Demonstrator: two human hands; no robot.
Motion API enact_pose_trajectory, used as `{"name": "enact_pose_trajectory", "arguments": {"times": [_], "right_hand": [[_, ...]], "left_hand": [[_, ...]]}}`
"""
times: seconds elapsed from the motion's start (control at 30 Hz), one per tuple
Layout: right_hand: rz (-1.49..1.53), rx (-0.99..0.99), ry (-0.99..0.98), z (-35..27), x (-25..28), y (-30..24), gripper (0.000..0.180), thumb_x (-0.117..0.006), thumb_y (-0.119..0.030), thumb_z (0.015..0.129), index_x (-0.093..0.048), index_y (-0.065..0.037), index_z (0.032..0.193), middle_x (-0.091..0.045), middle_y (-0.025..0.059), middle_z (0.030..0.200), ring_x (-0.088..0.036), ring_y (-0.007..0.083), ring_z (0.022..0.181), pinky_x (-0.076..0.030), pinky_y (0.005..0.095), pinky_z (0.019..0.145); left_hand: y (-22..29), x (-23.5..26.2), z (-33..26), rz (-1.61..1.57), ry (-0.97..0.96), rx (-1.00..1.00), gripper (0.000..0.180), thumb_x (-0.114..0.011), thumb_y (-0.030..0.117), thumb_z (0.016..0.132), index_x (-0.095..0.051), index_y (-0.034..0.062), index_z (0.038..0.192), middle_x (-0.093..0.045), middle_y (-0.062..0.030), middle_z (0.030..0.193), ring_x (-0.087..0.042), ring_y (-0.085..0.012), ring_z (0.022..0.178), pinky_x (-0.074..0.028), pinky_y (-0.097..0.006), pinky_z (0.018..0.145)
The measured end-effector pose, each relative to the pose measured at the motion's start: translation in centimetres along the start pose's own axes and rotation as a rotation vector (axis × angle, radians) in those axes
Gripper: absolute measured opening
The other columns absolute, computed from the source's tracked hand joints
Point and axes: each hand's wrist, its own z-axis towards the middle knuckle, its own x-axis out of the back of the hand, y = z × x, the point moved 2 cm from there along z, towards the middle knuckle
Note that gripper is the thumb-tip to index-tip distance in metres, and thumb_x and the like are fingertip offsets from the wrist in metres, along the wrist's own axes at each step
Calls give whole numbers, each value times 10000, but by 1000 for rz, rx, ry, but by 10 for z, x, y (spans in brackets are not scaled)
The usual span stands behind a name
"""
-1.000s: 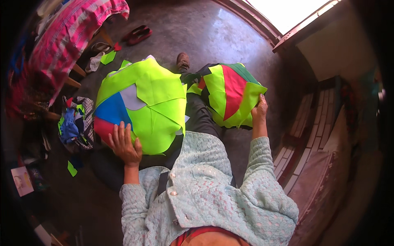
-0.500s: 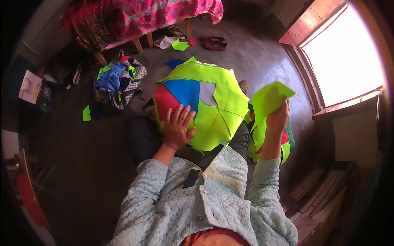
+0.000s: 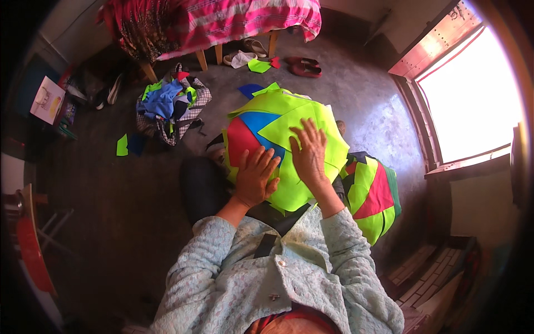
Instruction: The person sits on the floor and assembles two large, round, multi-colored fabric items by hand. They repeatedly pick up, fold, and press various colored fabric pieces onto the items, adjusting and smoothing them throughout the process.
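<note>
Left hand [image 3: 255, 177]: laid flat, fingers spread, on the fabric stack [image 3: 283, 139].
Right hand [image 3: 309, 151]: pressed open-palmed on the same stack.
Fabric stack: rested on the lap.
Second pile [image 3: 371, 195]: placed just beside, right.

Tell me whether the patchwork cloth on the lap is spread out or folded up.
Spread out: the patchwork cloth lies open across the lap, left hand and right hand pressed flat on it.

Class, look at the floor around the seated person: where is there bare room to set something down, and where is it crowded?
Bare floor lies left of the person, below the scrap bag, and between the fabric stack and window. Crowded under the bed and by the second stack.
</note>
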Motion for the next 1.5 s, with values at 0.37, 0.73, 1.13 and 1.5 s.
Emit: {"name": "enact_pose_trajectory", "arguments": {"times": [0.37,0.73,1.13,1.5], "right_hand": [[-197,18,-281,-11,-31,32,605,-478,-536,931,-420,-237,1454,-310,120,1549,-258,265,1448,-106,534,1166],[-79,-23,-254,-13,-32,38,615,-484,-510,931,-403,-217,1465,-300,121,1557,-227,271,1461,-100,528,1177],[-51,2,-164,-18,-37,47,602,-492,-489,919,-457,-166,1427,-368,121,1517,-277,261,1439,-146,501,1179],[120,-355,308,-118,66,138,411,-708,-39,746,-611,-57,1146,-648,147,1116,-611,331,1051,-484,417,902]], "left_hand": [[-1,-3,-5,34,-35,11,499,-450,438,945,-592,98,1282,-498,-98,1423,-407,-311,1356,-195,-554,1132],[16,23,62,40,-34,4,421,-525,351,942,-610,70,1242,-530,-125,1380,-429,-308,1340,-218,-532,1131],[-18,-48,64,263,-254,72,635,-363,512,996,-345,103,1481,-334,-89,1541,-266,-255,1446,-179,-546,1134],[-17,-46,63,391,-265,35,681,-449,527,955,-350,106,1481,-320,-84,1551,-294,-257,1432,-215,-531,1130]]}}
